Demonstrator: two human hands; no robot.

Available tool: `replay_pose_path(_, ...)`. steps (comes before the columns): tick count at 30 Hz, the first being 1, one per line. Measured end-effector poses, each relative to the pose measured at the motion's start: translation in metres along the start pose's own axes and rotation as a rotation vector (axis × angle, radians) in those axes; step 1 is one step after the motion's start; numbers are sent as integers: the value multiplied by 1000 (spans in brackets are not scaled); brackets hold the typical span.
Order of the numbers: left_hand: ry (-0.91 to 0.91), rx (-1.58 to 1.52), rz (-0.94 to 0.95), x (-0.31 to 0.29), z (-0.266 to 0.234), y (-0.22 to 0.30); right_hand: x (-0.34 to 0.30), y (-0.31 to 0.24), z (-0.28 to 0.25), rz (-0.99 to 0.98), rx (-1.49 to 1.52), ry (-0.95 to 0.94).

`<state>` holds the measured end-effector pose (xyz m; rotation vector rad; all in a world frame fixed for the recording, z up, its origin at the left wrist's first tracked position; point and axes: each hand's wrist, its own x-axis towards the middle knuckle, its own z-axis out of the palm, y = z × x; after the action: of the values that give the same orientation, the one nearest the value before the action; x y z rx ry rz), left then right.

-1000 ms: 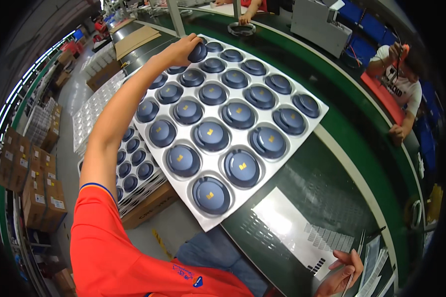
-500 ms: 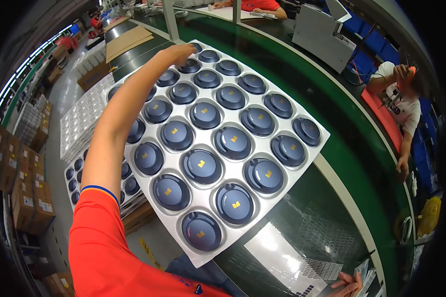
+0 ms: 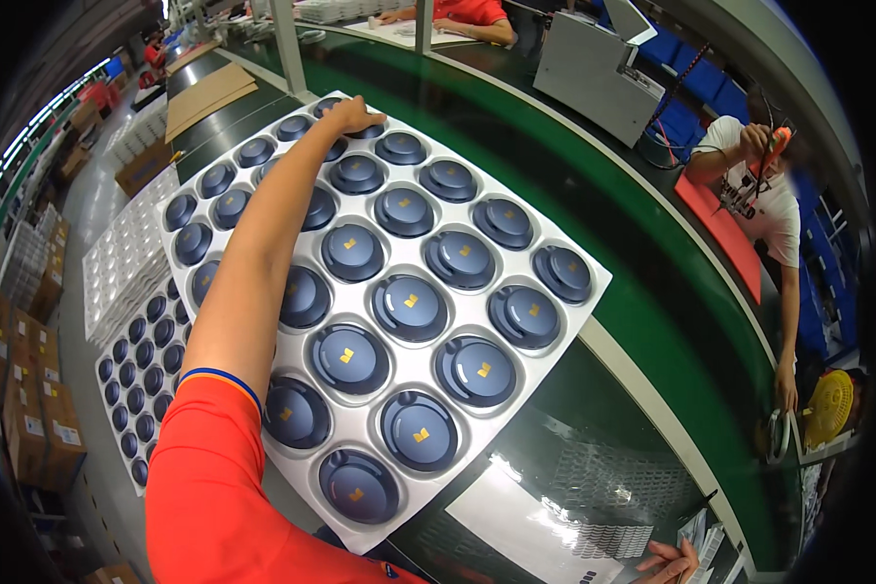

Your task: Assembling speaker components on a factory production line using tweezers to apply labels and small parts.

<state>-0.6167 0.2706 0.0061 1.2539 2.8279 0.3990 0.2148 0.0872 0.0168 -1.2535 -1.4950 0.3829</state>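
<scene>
A silvery plastic tray [image 3: 574, 321] fills the middle, its pockets holding rows of dark blue, round domed cases [image 3: 411, 307], each with a small gold mark. My left arm stretches across the tray. At its far edge my left hand [image 3: 350, 117] rests, fingers bent and drawn together over one dark blue round case [image 3: 364, 130]; the fingertips are partly hidden. That case appears to sit in its pocket. My right hand does not show.
At lower right, another person's hand [image 3: 670, 562] is beside a white sheet [image 3: 516, 521] on the dark bench. A green conveyor [image 3: 642, 282] curves behind the tray. At left are a lower filled tray [image 3: 138, 375] and stacked trays [image 3: 122, 268]. A co-worker [image 3: 749, 185] stands at right.
The view has shifted, so the tray sits lower and further left in it. My left hand has moved from the far corner case to the neighbouring one along the edge.
</scene>
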Motion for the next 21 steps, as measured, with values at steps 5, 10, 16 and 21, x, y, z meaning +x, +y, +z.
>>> replay_pose_path(5,76,-299,124,0,-12,-6,0,-1,2,28,-32,4)
replay_pose_path(10,296,-269,256,-21,-22,-2,-8,1,-1,-89,22,-24)
replay_pose_path(16,314,-124,496,-71,-54,-5,-17,-10,-8,-154,-27,-47)
replay_pose_path(21,489,-465,620,-187,-88,81,-25,-28,-23,-213,96,-69)
